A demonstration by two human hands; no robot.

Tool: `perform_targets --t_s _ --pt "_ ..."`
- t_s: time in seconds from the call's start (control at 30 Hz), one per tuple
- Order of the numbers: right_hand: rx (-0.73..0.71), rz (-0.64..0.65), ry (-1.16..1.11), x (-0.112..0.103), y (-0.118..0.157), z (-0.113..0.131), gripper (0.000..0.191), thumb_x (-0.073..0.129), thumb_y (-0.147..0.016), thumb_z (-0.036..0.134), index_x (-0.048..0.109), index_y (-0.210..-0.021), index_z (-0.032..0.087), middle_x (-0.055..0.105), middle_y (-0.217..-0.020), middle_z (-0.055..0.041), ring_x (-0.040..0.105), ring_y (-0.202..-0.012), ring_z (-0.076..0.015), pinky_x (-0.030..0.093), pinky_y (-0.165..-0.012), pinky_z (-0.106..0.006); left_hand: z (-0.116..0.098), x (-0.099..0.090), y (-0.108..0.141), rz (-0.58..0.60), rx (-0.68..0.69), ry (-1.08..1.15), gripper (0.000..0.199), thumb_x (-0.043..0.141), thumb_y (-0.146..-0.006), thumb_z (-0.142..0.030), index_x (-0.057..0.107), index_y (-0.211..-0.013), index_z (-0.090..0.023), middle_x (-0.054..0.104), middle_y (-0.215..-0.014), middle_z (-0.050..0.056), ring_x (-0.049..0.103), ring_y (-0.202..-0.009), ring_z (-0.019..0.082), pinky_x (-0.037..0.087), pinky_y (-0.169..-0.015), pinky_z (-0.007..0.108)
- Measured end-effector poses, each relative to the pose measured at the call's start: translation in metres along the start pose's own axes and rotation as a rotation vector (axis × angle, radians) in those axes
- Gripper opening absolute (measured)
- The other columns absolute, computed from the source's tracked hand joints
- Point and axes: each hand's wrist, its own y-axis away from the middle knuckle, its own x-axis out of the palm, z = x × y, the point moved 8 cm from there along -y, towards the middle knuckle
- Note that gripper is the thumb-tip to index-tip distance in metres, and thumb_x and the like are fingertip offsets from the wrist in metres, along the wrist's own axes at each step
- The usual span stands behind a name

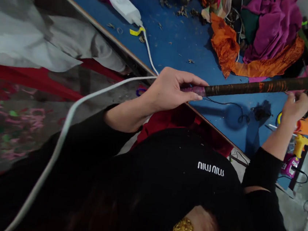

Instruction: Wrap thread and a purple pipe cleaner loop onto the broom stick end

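Observation:
My left hand (170,89) is closed round the purple-wrapped end of a long, dark, cloth-wrapped stick (236,87). The stick slants slightly upward to the right, above the blue table. Orange marks show along its wrapping. Just under the stick's right part, my right hand (296,104) has its fingers curled together; what they pinch, if anything, is too small to make out. A thin dark thread (227,102) trails from near my left hand across the tabletop.
Orange cloth (224,44) and purple cloth (275,29) lie heaped at the back of the blue table (176,33). A white plug strip (125,7) has its cord (68,121) running past my left arm. A yellow-topped spray bottle (294,156) stands at right.

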Motion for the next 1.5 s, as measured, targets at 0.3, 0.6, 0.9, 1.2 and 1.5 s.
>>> perform_targets --t_s 0.3,0.6,0.9,1.2,1.5 --pt "-0.177 0.981 -0.673 0.116 0.217 0.109 0.044 0.086 -0.075 0.064 0.071 -0.092 0.026 0.074 -0.092 -0.003 0.072 -0.101 -0.0217 0.058 -0.101 -0.039 -0.014 0.034 -0.02 0.038 0.006 0.093 0.031 0.075 -0.075 -0.026 0.085 -0.104 -0.024 0.085 -0.106 0.003 0.077 -0.097 0.022 0.061 -0.095 0.035" --pt "-0.414 0.495 -0.634 0.043 0.226 0.122 0.045 0.058 -0.102 0.06 0.071 -0.077 0.024 0.066 -0.094 -0.0068 0.07 -0.105 -0.0231 0.059 -0.096 -0.045 0.001 0.037 -0.024 0.034 -0.014 0.114 0.031 0.078 -0.076 -0.027 0.085 -0.105 -0.022 0.084 -0.106 0.005 0.076 -0.098 0.023 0.061 -0.095 0.036" --pt "0.01 0.582 -0.953 0.075 0.242 0.119 0.045 0.066 -0.1 0.055 0.059 -0.069 0.022 0.046 -0.063 0.0039 0.042 -0.055 -0.008 0.038 -0.055 -0.025 0.024 0.055 -0.024 0.002 -0.039 -0.028 0.051 0.078 -0.073 -0.019 0.074 -0.124 -0.016 0.079 -0.093 0.002 0.076 -0.087 0.019 0.06 -0.084 0.03" --pt "-0.009 0.528 -0.805 0.051 0.253 0.119 0.041 0.064 -0.102 0.051 0.065 -0.072 0.023 0.054 -0.069 0.0026 0.047 -0.06 -0.0091 0.04 -0.059 -0.028 0.01 0.06 -0.014 -0.065 0.071 -0.224 0.037 0.072 -0.082 -0.029 0.073 -0.119 -0.021 0.081 -0.109 0.004 0.075 -0.102 0.022 0.057 -0.093 0.034" --pt "-0.15 0.786 -0.76 0.065 0.238 0.143 0.045 0.06 -0.104 0.056 0.067 -0.075 0.022 0.059 -0.071 0.0024 0.056 -0.065 -0.0099 0.053 -0.068 -0.029 0.013 0.061 -0.011 0.029 -0.028 -0.548 0.03 0.066 -0.089 -0.031 0.079 -0.115 -0.024 0.083 -0.105 0.005 0.075 -0.095 0.027 0.05 -0.076 0.034"
